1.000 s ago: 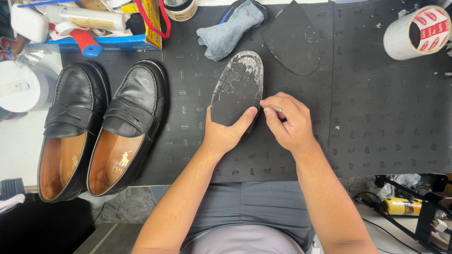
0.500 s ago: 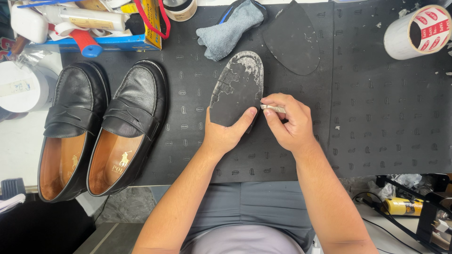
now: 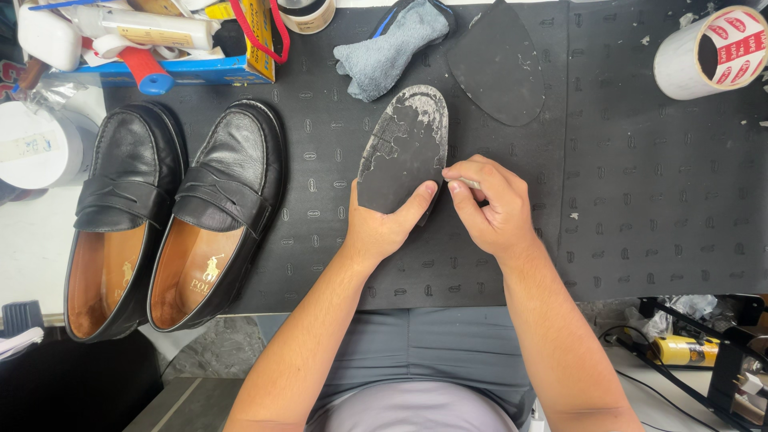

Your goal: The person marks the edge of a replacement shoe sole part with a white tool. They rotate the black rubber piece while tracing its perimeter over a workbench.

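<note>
My left hand [image 3: 382, 228] grips the near end of a black rubber half sole [image 3: 404, 152], thumb on top. Whitish glue residue covers the sole's far part. My right hand [image 3: 492, 206] is closed on a small thin tool [image 3: 468, 183] whose tip meets the sole's right edge; most of the tool is hidden in my fingers. Both hands rest over a black work mat [image 3: 640, 200].
A pair of black loafers [image 3: 172, 216] lies at the left. A second dark sole piece [image 3: 496, 60] and a grey cloth [image 3: 392, 44] lie beyond. A tape roll [image 3: 712, 52] stands far right, a blue box of supplies [image 3: 160, 40] far left, a white tub [image 3: 36, 148] beside it.
My right hand has shifted slightly up along the sole's right edge with the tool. The left hand and sole stay put.
</note>
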